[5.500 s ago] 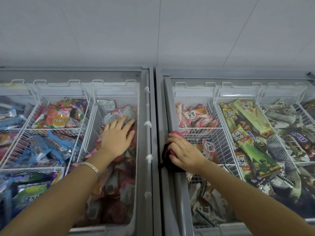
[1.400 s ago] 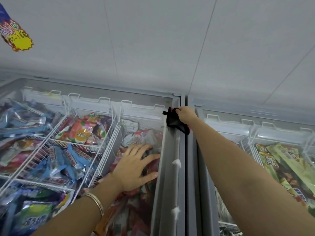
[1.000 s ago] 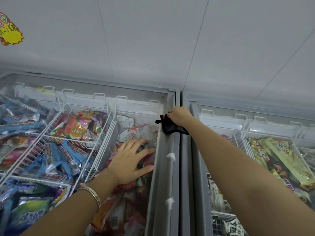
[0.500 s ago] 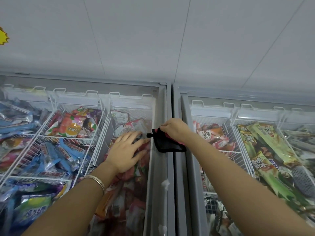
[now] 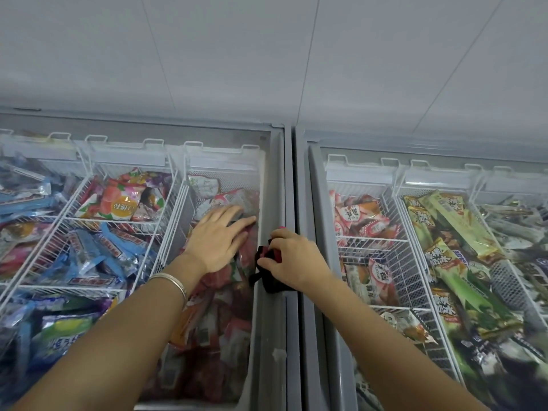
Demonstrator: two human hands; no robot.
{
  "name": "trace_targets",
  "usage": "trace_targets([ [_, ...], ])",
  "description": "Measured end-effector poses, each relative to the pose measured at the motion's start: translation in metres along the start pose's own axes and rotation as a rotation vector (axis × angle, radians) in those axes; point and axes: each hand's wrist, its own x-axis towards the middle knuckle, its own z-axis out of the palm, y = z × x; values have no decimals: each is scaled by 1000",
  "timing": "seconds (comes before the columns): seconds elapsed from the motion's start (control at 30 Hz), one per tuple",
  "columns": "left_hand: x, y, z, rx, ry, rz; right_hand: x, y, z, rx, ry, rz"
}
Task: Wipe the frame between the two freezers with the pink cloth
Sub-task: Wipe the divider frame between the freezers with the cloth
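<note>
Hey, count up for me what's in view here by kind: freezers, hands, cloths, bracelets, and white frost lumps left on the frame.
Freezers: 2, left and right
Hands: 2, left and right
Cloths: 1
Bracelets: 1
Frost lumps: 1
Total: 7

Pink cloth [image 5: 270,266] mostly hidden under right hand [image 5: 293,259] (only dark bunch and pink edges show). Both forearms cut off at btm edge. Wrapper print illegible.

Pink-and-black cloth [image 5: 268,262], grey frame [image 5: 286,179], white wire baskets [image 5: 394,241], silver bracelet [image 5: 175,284], green wrappers [image 5: 453,262].
</note>
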Motion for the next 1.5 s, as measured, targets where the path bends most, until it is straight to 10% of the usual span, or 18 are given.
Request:
trace_targets([
  [1.5,3,-4,-5,76,-75,-30,-56,-30,79,-1,431,189],
])
